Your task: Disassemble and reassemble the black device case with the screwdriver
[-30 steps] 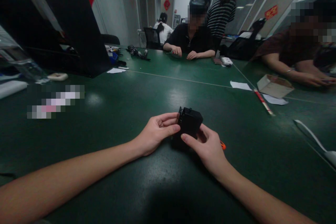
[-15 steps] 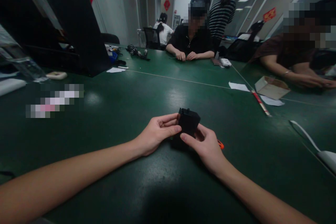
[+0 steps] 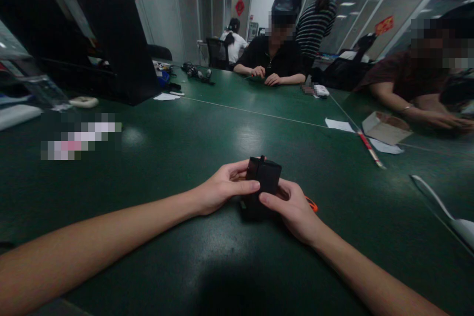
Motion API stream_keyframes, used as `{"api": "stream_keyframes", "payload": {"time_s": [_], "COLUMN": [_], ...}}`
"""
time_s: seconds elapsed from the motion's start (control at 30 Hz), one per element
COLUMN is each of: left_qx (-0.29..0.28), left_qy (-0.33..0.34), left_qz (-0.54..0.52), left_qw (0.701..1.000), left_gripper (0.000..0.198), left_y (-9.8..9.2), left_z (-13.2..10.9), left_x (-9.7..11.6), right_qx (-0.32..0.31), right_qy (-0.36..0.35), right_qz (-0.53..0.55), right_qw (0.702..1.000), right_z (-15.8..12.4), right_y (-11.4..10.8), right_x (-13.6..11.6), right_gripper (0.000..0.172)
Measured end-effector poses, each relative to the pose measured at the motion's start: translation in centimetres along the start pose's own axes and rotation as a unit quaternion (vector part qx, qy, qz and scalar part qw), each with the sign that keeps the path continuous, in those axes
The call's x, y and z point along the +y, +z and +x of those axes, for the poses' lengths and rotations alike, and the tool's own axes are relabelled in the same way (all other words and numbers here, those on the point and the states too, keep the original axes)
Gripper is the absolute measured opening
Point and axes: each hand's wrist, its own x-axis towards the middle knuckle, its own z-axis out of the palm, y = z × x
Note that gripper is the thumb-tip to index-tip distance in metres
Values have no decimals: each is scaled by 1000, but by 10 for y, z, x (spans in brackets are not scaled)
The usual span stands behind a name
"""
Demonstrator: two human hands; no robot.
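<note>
A black box-shaped object (image 3: 267, 174) with a small knob on top is held between both hands over the green table (image 3: 207, 252). My left hand (image 3: 229, 185) grips its left side, the thumb across the near face and the fingers behind. On its right side my right hand (image 3: 292, 207) holds it, the thumb on the near face lower down. Beneath the hands a dark shape, object or shadow, cannot be told apart. Part of an orange loop (image 3: 313, 203) shows just beyond my right hand.
An open cardboard box (image 3: 387, 128), papers (image 3: 338, 125) and a red-and-white stick (image 3: 370, 149) lie at the right. Large black equipment (image 3: 129, 59) stands at the left. Two people sit across the table, one with hands (image 3: 264, 76) on it. Tangled cables (image 3: 198, 73) lie at the back.
The black object has turned and tilted slightly in my hands, its knob now nearer the left. Both thumbs have shifted slightly right. The view has moved a little.
</note>
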Motion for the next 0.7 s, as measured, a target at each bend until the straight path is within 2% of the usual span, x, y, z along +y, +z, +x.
{"api": "stream_keyframes", "payload": {"time_s": [0.13, 0.27, 0.57, 0.7], "left_qx": [-33, -31, 44, 113], "left_qy": [-25, -21, 26, 53], "left_qz": [-71, -48, 69, 90], "left_qw": [997, 998, 996, 988], "left_gripper": [65, 60, 57, 49], "left_y": [1, 1, 4, 6], "left_z": [-2, -1, -2, 0], "left_x": [1, 0, -6, -7], "right_qx": [-91, -150, -171, -152], "right_qy": [38, 44, 35, 43], "right_qz": [12, 42, 57, 44], "right_qw": [995, 987, 983, 986], "right_z": [-2, -3, -1, 0], "right_y": [-2, -3, -6, -2], "right_x": [-1, -1, 5, 2], "right_gripper": [47, 53, 43, 42]}}
